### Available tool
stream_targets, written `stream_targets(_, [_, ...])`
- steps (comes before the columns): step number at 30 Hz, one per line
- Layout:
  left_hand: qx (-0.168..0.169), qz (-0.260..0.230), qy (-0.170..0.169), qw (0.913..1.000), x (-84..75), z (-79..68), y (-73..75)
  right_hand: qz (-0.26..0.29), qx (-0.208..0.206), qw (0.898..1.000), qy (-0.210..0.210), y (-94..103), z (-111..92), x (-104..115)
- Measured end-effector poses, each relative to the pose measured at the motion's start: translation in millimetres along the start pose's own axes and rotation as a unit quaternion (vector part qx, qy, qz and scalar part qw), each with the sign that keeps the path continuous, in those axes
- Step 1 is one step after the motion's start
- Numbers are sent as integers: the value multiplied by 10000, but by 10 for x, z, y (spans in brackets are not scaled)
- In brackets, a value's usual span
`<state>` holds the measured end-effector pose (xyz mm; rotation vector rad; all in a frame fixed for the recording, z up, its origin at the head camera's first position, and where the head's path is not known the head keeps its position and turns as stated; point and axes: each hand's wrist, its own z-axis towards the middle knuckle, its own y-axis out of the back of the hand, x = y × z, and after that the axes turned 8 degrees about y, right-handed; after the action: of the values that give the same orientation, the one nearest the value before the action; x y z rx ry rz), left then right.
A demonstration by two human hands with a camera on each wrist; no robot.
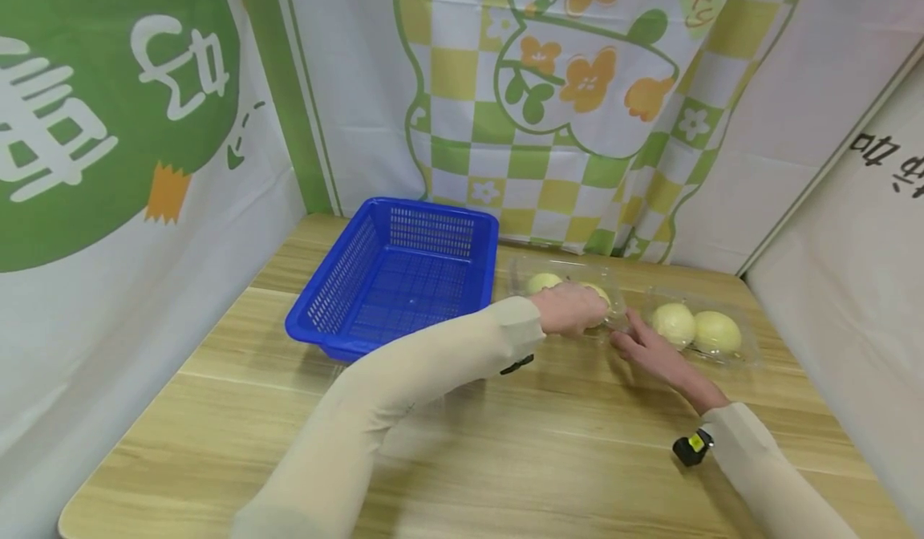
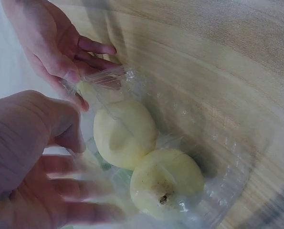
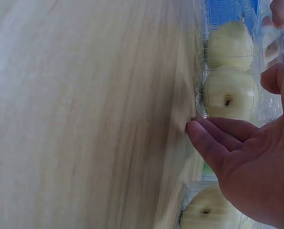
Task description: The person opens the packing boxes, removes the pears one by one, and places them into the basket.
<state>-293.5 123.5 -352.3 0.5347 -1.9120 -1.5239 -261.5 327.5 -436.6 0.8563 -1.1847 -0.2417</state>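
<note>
Two pale yellow pears (image 2: 125,133) lie side by side in a clear plastic box (image 2: 223,195), right of a blue basket (image 1: 411,298). Over this box is my left hand (image 1: 573,308), its thumb bent near the plastic edge and its other fingers (image 2: 84,186) extended and blurred. My right hand (image 1: 653,354) is at the box's right end, with straight fingers (image 3: 213,138) touching there and the thumb near the clear lid (image 3: 270,47), which stands partly away from the pears. A second clear box (image 1: 747,350) with two pears (image 1: 717,333) sits behind my right forearm.
Wood-grain table (image 1: 549,443) runs under everything. A printed curtain (image 1: 462,106) hangs along the back, with white cloth walls (image 1: 852,258) to the sides. More clear plastic shows under the basket's front edge. Black wrist cameras (image 1: 693,447) are on both sleeves.
</note>
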Motion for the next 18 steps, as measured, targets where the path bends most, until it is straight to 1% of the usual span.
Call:
stream_targets(4, [-418,-275,54,9987,84,-13,93,86,2,9999,-121,20,-26,-26])
stream_targets(6, [-489,-496,-21,9976,122,-23,137,125,-19,9998,-149,29,-30,-37])
stream_targets(8, [-325,-656,-97,9973,141,-35,161,-24,-58,9999,-116,28,-28,-42])
stream_targets(10, [-179,-674,-184,9974,150,-40,160,-142,-66,9998,-104,20,-22,-40])
stream_targets(13, [12,-766,-71,9970,156,-37,166,-230,-18,9996,-163,6,-20,-32])
stream_targets(16, [112,-871,49,9961,178,-26,194,-223,31,9994,-268,-4,-24,-15])
stream_targets(18, [177,-951,104,9953,209,-21,218,-269,47,9993,-266,-6,-15,-4])
